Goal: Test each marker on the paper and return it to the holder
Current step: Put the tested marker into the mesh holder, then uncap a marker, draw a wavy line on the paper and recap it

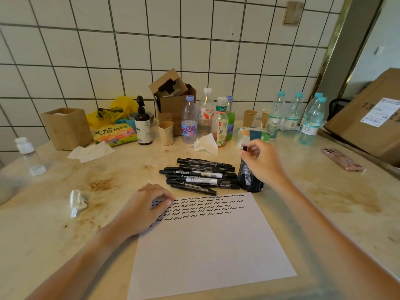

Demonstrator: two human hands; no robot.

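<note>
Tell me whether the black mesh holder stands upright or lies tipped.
Upright: the black mesh holder stands on its base on the table, the right hand over its mouth.

Both forearms bare, coming in from the bottom edge and angling toward centre. Left hand [147, 210]: palm down, back of hand facing the camera, fingers [167, 202] loosely curled with the tips pressing down flat, nothing gripped. Wrist low, near the surface. Right hand [263, 162]: raised higher and further forward, wrist bent, fingers curled in a pinch around the black top end of a marker [244, 148], which stands upright. Hands well apart.
</note>
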